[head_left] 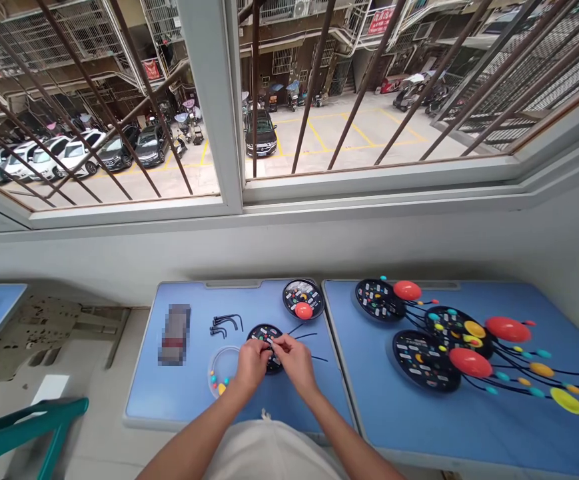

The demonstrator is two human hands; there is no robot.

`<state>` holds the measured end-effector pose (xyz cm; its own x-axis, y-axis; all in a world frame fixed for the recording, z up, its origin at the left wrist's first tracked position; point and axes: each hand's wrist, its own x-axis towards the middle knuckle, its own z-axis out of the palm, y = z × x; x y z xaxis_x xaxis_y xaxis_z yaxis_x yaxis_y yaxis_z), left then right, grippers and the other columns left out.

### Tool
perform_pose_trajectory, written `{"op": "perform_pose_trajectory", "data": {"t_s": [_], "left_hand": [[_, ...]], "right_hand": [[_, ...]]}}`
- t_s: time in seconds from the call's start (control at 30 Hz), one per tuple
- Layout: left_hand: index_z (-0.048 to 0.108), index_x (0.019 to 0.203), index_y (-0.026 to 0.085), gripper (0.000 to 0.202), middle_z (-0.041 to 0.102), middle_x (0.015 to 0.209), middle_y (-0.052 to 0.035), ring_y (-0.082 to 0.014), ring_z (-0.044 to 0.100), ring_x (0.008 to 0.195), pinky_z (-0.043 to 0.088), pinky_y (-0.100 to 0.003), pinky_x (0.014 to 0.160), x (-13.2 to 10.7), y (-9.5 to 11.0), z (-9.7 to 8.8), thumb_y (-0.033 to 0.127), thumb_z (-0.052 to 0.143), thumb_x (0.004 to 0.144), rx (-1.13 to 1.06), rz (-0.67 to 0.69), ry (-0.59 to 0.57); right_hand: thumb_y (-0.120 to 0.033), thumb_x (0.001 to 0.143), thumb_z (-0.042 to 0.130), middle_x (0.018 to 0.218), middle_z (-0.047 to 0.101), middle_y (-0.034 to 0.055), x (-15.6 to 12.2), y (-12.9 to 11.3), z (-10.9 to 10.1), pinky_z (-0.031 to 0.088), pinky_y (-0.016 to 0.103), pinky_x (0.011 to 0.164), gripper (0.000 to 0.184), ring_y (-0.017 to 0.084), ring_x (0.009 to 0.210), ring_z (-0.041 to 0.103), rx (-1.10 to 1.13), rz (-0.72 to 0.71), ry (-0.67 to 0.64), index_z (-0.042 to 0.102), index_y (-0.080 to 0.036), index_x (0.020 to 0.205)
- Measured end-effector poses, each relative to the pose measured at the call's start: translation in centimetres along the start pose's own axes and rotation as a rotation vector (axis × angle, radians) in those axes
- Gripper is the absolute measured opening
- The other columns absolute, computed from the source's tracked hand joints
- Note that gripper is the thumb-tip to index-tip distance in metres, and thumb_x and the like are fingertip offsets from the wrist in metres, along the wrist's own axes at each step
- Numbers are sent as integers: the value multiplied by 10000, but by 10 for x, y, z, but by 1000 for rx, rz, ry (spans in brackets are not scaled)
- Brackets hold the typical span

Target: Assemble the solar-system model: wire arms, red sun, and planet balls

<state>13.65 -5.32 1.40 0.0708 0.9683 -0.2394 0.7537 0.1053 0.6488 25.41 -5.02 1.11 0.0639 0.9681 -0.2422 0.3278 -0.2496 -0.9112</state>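
A round black disc [265,331] with small coloured and white parts on its face lies on the blue table, partly covered by both hands. My left hand [252,363] is closed in a pinch over the disc. Right beside it, my right hand [295,360] pinches as well, its fingertips almost meeting the left ones. What the fingertips hold is too small to make out. Thin black rods [309,334] stick out to the right past my right hand. Left of the disc is a clear round dish [210,375] with coloured balls [220,387], partly behind my left forearm.
Several bent black rods [226,320] lie left of the disc, near a blurred-out object [174,335]. Behind is another black disc [292,293] with a red ball [304,311]. Discs with rods and coloured knobs [426,363] cover part of the right table [369,407]. A green stool [24,427] stands left.
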Motion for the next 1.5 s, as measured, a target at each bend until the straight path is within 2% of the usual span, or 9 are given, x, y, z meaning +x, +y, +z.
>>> {"op": "perform_pose_trajectory", "data": {"t_s": [0.27, 0.47, 0.63, 0.8, 0.93, 1.03, 1.3, 1.4, 1.5], "left_hand": [[666, 682, 150, 178, 645, 703, -38, -149, 559, 705, 384, -232, 648, 6, -8, 7, 72, 514, 730, 53, -15, -75], [668, 778, 139, 216, 648, 798, -78, -186, 564, 819, 402, -272, 718, 8, -16, 22, 44, 479, 735, 125, -23, -88], [670, 815, 145, 194, 639, 840, -86, -201, 551, 875, 408, -278, 756, 9, -13, 26, 82, 495, 757, 166, -3, -85], [584, 1107, 256, 360, 624, 949, -20, -162, 534, 920, 397, -234, 804, 12, -27, -6, 180, 570, 755, 200, -11, -46], [642, 1005, 180, 268, 598, 987, -91, -204, 511, 976, 387, -277, 809, 30, -62, -53, 155, 437, 833, 280, -207, 80], [653, 957, 165, 225, 591, 964, -103, -226, 512, 997, 396, -282, 783, 50, -85, -76, 139, 492, 802, 303, -316, 88], [543, 1043, 146, 253, 565, 1062, -67, -178, 562, 917, 477, -387, 789, 75, -96, -87, 307, 501, 852, 128, -388, 20], [600, 925, 112, 180, 619, 924, -68, -174, 580, 864, 472, -334, 766, 67, -83, -87, 239, 515, 830, -17, -378, 43], [642, 857, 107, 178, 653, 755, -46, -144, 600, 720, 469, -247, 658, 40, -57, -73, 185, 500, 784, -215, -330, 0]], "right_hand": [[-236, 652, 503, 567, 636, 15, 6, 11, 2, 394, 270, 555, 127, 186, 545, 562, -92, -38, -29, 605, -207, 582], [-253, 688, 452, 621, 657, 20, -2, 27, 4, 417, 279, 569, 277, 197, 569, 590, -101, -16, -41, 624, -194, 897], [-280, 705, 442, 581, 627, 13, -15, 36, 1, 407, 276, 544, 224, 194, 542, 573, -94, -10, -53, 602, -194, 836], [-325, 701, 468, 598, 641, 26, -21, 42, -7, 409, 275, 537, 194, 199, 552, 583, -58, 9, -53, 599, -197, 766], [-343, 697, 473, 571, 625, 18, -25, 42, -14, 398, 268, 520, 194, 184, 517, 557, -23, 30, -45, 600, -196, 710], [-345, 683, 494, 544, 609, 6, -28, 38, -16, 386, 257, 505, 182, 171, 497, 534, 6, 44, -44, 606, -200, 690], [-355, 662, 529, 531, 592, 0, -32, 22, -18, 374, 262, 512, 183, 164, 502, 514, 102, 116, -44, 618, -197, 685], [-367, 648, 558, 547, 598, 4, -34, 16, -20, 388, 264, 519, 188, 166, 526, 532, 172, 165, -54, 619, -193, 687], [-392, 635, 589, 547, 608, 10, -36, 9, -17, 386, 255, 462, 239, 152, 478, 526, 269, 238, -101, 614, -178, 737]]}}
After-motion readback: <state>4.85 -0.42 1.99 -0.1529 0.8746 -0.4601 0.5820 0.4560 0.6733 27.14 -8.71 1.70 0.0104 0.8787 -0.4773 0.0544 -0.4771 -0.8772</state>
